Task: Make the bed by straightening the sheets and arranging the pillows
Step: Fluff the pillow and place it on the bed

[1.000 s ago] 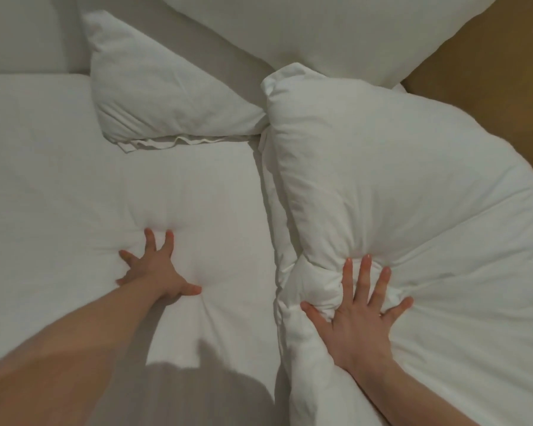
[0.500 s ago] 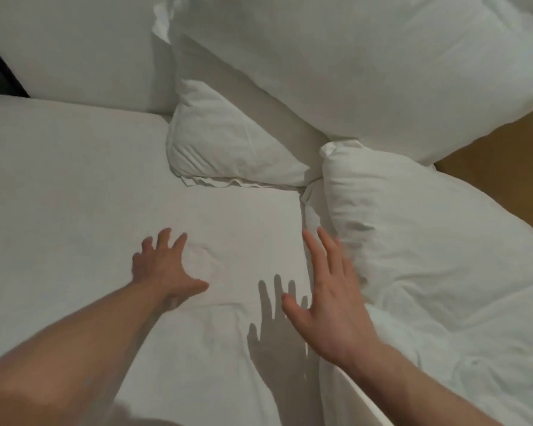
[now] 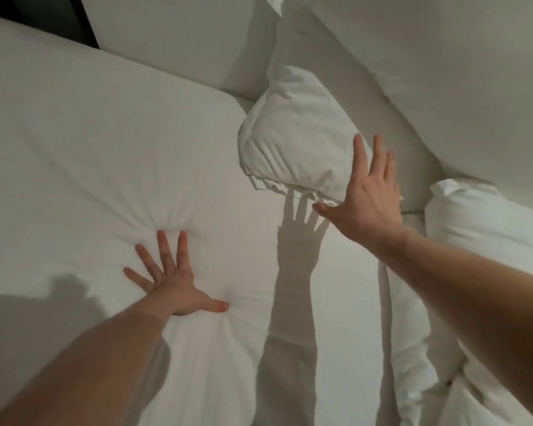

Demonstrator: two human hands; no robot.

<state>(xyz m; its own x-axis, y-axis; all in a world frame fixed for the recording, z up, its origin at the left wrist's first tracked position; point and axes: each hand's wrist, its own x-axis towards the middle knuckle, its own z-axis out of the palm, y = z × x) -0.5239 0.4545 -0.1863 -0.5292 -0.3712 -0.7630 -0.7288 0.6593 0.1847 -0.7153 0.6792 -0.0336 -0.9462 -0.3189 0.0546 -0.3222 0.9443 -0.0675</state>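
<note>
My left hand [image 3: 173,278] lies flat on the white sheet [image 3: 74,155], fingers spread, and the fabric puckers around it. My right hand [image 3: 366,198] is stretched forward with fingers apart, just over the near right corner of a small crumpled white pillow [image 3: 293,139] that sits on the sheet at the head of the bed. I cannot tell whether the fingers touch it. A large white pillow [image 3: 443,66] leans behind it at the upper right. A bunched white duvet [image 3: 474,229] lies along the right side.
Another white pillow or padded headboard [image 3: 173,35] stands at the top centre. A dark gap [image 3: 43,13] shows at the upper left corner past the mattress edge. Shadows of both arms fall on the sheet.
My right hand left the duvet and moved forward to the small pillow. My left hand stayed pressed on the sheet and spread wider. The view tilted up toward the head of the bed.
</note>
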